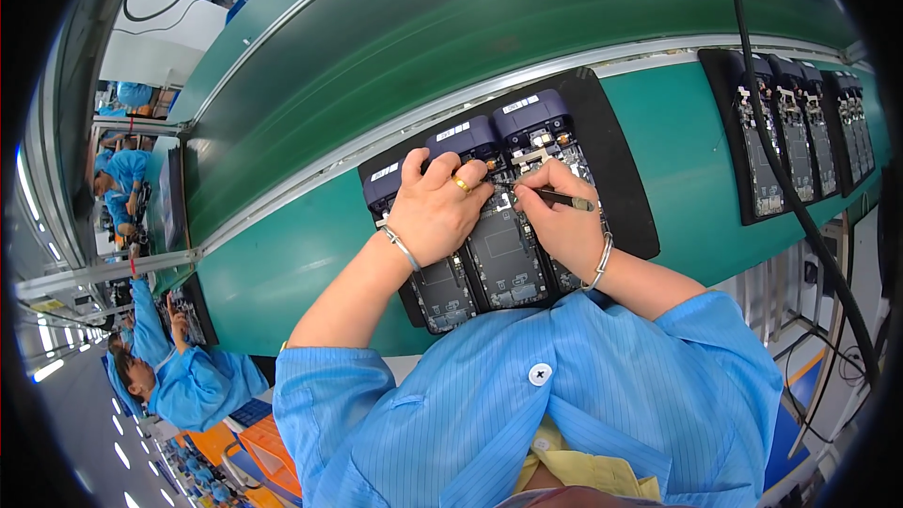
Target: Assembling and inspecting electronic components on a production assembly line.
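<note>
Three open handheld devices with dark purple tops and exposed circuit boards lie side by side on a black mat. Over the middle device my left hand rests with bent fingers, a gold ring on one; what its fingertips pinch, if anything, is hidden. Close beside it, my right hand is closed around dark tweezers, whose tips point left to the upper part of the board. The right device is partly under my right hand, and the left device partly under my left.
More opened devices lie on black mats at the right of the green bench. A thick black cable hangs in front of them. Beyond a metal rail runs a green conveyor belt. A co-worker in blue works at the left.
</note>
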Available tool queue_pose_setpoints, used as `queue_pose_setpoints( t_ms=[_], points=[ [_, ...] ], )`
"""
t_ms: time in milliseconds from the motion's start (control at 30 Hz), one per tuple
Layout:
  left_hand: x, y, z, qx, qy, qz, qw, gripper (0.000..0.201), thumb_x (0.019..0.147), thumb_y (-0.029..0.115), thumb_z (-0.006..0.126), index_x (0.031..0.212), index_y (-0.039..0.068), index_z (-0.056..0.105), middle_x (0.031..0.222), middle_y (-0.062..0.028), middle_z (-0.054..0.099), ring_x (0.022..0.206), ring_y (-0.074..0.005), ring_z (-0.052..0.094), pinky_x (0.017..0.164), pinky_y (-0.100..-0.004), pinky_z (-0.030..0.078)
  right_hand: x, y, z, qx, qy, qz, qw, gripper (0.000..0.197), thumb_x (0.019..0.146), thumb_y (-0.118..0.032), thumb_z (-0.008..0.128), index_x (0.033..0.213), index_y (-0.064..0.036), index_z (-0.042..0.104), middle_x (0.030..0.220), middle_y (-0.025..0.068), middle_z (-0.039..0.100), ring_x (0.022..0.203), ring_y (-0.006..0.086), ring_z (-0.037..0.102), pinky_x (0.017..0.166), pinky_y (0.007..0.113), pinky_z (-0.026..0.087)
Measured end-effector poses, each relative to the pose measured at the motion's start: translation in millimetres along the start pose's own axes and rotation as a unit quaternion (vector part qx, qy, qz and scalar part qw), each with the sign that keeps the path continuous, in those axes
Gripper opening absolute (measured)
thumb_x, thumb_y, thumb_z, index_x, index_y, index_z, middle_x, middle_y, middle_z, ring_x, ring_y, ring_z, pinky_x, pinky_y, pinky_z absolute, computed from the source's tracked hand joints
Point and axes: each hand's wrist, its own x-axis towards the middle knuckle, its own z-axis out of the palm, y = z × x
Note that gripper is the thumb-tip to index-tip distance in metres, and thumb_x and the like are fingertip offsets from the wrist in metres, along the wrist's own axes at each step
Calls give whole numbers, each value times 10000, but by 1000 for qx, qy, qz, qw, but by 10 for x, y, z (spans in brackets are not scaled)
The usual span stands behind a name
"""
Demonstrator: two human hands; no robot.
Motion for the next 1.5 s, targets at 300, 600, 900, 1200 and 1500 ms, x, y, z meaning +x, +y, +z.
queue_pose_setpoints(
  t_ms=[300,600,900,1200,1500],
  points=[
    [-60,-41,75,-6,13,-1,1000,261,676,169,735,932,218,717,1194,50,568,1128,-223,463,1083,-531,171,13,55,18,10,6,-21,1000,94,829,-25,692,826,-20,599,734,53,632,607,94,585,535,252,446],
    [-45,-107,65,-31,7,14,999,283,662,189,752,940,227,719,1195,49,570,1119,-232,464,1053,-527,231,16,0,1,-33,7,-31,999,100,828,-33,690,812,-22,592,703,58,618,595,110,576,531,263,439],
    [-19,-168,105,-19,10,43,999,285,661,196,756,939,236,709,1175,50,571,1108,-229,471,1041,-518,255,-16,9,2,-18,20,-53,998,98,824,-25,686,806,-21,590,720,64,622,614,122,582,545,274,442],
    [-52,-166,103,-1,14,46,999,299,668,190,742,957,253,700,1175,52,568,1129,-226,478,1053,-525,255,-4,-28,-22,-70,-10,-93,993,101,816,-8,678,801,-16,578,730,93,624,636,191,611,578,306,465],
    [-49,-111,55,6,-18,27,999,288,678,197,749,960,238,713,1198,44,574,1189,-250,473,1063,-552,258,22,-68,5,-85,-34,-107,990,95,822,10,657,815,-13,566,741,91,635,618,170,616,556,302,469]
  ],
)
